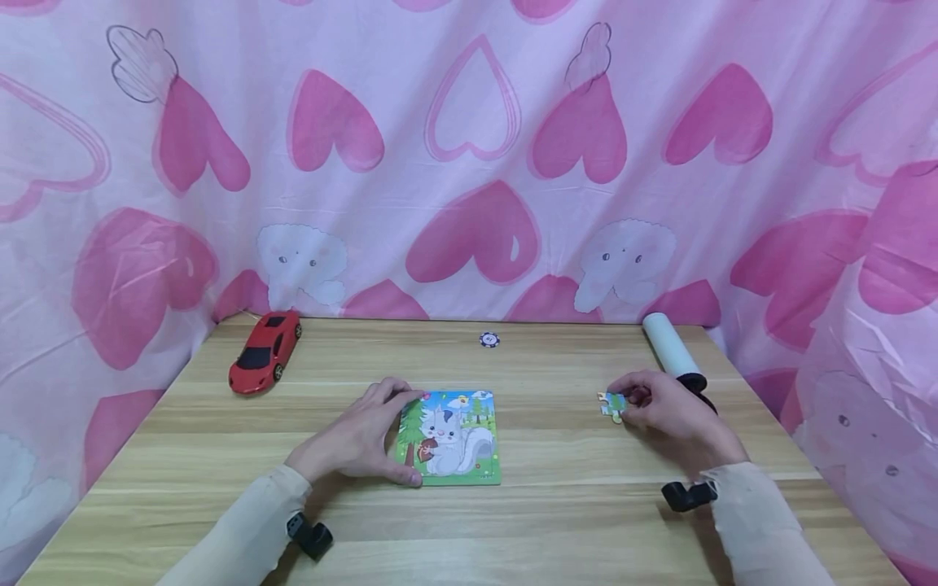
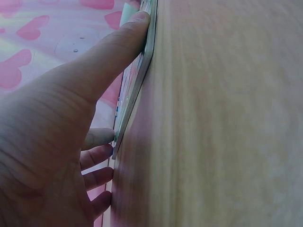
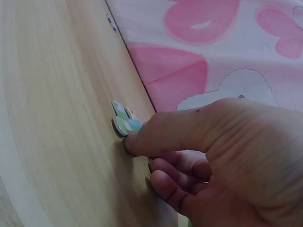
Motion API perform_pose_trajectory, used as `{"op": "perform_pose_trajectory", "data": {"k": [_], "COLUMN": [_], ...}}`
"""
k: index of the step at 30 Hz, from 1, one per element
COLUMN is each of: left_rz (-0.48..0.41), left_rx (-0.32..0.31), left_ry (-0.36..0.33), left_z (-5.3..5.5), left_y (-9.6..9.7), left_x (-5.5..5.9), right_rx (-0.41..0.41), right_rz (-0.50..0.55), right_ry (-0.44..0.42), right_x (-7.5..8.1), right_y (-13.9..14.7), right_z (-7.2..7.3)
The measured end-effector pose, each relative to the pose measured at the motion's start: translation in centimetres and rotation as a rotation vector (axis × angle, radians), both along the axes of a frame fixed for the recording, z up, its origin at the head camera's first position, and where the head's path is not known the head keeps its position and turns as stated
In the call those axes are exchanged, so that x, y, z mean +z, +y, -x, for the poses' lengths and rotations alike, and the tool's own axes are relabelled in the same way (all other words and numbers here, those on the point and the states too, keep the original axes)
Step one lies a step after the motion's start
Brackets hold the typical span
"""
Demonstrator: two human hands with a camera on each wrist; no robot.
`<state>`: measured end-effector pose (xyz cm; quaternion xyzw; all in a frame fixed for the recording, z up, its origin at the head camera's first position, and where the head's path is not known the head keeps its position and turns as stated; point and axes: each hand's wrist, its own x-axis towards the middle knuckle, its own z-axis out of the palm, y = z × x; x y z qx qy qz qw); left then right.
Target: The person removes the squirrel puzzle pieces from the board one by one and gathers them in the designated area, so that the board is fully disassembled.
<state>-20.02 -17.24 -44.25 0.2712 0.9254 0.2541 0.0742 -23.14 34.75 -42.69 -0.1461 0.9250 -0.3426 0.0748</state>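
A square jigsaw puzzle (image 1: 454, 439) with a grey squirrel picture lies on the wooden table. My left hand (image 1: 366, 431) holds its left side, thumb on the near left corner and fingertips at the far left corner. In the left wrist view the thumb stretches along the edge of the puzzle (image 2: 137, 71), while the other fingers are at its far end. Off to the right, my right hand (image 1: 663, 411) pinches a small green and blue jigsaw piece (image 1: 610, 404) between thumb and fingers. The right wrist view has this jigsaw piece (image 3: 124, 122) close over the tabletop, partly covered by the thumb.
A red toy car (image 1: 265, 354) stands at the back left of the table (image 1: 469, 537). Near the back edge lies a poker chip (image 1: 489, 340). Beyond the right hand is a pale green cylinder (image 1: 670, 346) with a black end. A pink heart-patterned curtain (image 1: 476, 98) hangs behind.
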Motion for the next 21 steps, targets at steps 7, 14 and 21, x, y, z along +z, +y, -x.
{"op": "perform_pose_trajectory", "data": {"k": [7,14,21], "left_rz": [0.006,0.007,0.013], "left_rx": [-0.011,-0.011,-0.01], "left_ry": [0.008,0.007,0.008], "left_z": [0.07,0.01,0.05], "left_y": [0.01,0.03,0.04], "left_x": [0.01,0.1,0.08], "right_rx": [0.002,-0.013,-0.026], "right_rz": [-0.007,-0.007,0.044], "right_ry": [-0.007,-0.028,-0.027], "right_x": [0.14,0.3,0.59], "right_y": [-0.16,-0.29,-0.03], "right_z": [-0.19,-0.15,-0.48]}}
